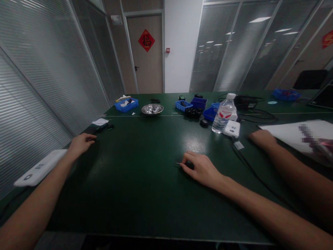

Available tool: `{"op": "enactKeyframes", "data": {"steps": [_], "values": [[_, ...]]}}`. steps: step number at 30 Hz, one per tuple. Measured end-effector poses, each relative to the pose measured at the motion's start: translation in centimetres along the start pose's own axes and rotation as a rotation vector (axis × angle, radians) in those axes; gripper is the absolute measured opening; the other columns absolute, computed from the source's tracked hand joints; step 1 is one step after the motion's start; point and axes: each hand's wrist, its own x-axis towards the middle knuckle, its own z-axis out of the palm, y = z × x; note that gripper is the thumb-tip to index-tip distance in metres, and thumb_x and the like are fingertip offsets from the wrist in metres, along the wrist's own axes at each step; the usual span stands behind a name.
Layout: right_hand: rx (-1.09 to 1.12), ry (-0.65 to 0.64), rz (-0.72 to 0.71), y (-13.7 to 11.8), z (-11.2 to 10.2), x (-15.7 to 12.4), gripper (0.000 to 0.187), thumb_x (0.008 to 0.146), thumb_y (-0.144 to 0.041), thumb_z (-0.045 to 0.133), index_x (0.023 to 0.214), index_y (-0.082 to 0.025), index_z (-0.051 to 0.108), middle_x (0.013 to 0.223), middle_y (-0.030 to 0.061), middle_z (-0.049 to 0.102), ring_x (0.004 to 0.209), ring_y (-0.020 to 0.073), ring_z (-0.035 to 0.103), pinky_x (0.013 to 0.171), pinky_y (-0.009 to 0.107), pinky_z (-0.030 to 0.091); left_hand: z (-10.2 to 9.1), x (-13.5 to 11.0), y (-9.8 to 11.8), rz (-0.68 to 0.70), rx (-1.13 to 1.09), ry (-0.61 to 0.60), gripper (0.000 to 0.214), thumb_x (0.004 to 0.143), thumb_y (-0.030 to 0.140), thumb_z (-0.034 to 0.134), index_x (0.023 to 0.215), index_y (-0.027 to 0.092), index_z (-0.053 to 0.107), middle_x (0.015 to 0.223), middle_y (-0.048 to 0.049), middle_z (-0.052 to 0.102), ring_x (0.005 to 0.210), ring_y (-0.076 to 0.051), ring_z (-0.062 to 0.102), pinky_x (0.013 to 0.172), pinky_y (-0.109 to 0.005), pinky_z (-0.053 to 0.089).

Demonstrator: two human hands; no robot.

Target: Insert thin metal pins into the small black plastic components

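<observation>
My left hand [81, 144] is at the left edge of the green table [131, 182]. Its fingers are curled together by a dark object; what they grip, if anything, is hard to make out. My right hand [199, 168] rests low over the table's middle, thumb and forefinger pinched on a thin, pin-like piece [178, 163] that points left. Small black items [102, 127] and a white paper scrap [100, 122] lie just beyond my left hand. Behind my left forearm is a white, flat device [40, 168] with a cable.
Farther back are a shiny metal bowl [152, 110], a blue tray [126, 105] and several blue bins. A water bottle [223, 114] stands beside a white device [232, 128] whose cable runs right. Another person's arm [291, 162] lies at right, near white paper [289, 133].
</observation>
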Motion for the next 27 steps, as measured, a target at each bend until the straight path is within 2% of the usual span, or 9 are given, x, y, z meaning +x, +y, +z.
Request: {"op": "enactKeyframes", "data": {"steps": [11,15,19,27], "values": [[-0.011,0.007,0.006,0.1,0.2,0.0,0.012,0.098,-0.031,0.060,0.096,-0.019,0.063,0.094,0.0028,0.064,0.072,0.0137,0.058,0.062,0.028,0.041,-0.8,0.1,-0.3,-0.035,0.020,-0.074,0.038,0.092,0.031,0.064,0.122,0.010,0.072,0.104,-0.0055,0.078,0.084,-0.020,0.067,0.073,-0.024,0.046],[0.001,0.002,0.001,0.2,0.2,0.0,0.013,0.099,-0.031,0.059,0.096,-0.019,0.063,0.095,0.0032,0.064,0.072,0.0134,0.058,0.062,0.027,0.041,-0.7,0.1,-0.4,-0.032,0.039,-0.047,0.038,0.093,0.034,0.061,0.124,0.014,0.073,0.115,-0.0062,0.076,0.096,-0.023,0.067,0.081,-0.028,0.048],[-0.007,0.002,0.001,0.3,0.2,0.0,0.014,0.098,-0.033,0.059,0.096,-0.019,0.064,0.094,0.0032,0.064,0.071,0.0137,0.058,0.062,0.027,0.041,-0.2,0.1,-0.4,-0.023,0.051,0.001,0.033,0.095,0.030,0.056,0.117,0.016,0.077,0.125,-0.0088,0.073,0.107,-0.025,0.067,0.091,-0.031,0.049],[-0.003,0.002,0.018,0.1,0.3,0.0,0.012,0.098,-0.032,0.060,0.096,-0.021,0.063,0.094,0.0023,0.064,0.072,0.0148,0.058,0.064,0.028,0.042,0.5,0.3,-0.8,0.007,0.062,0.038,0.034,0.095,0.026,0.053,0.116,0.014,0.077,0.126,-0.0107,0.072,0.109,-0.027,0.067,0.101,-0.036,0.047]]}}
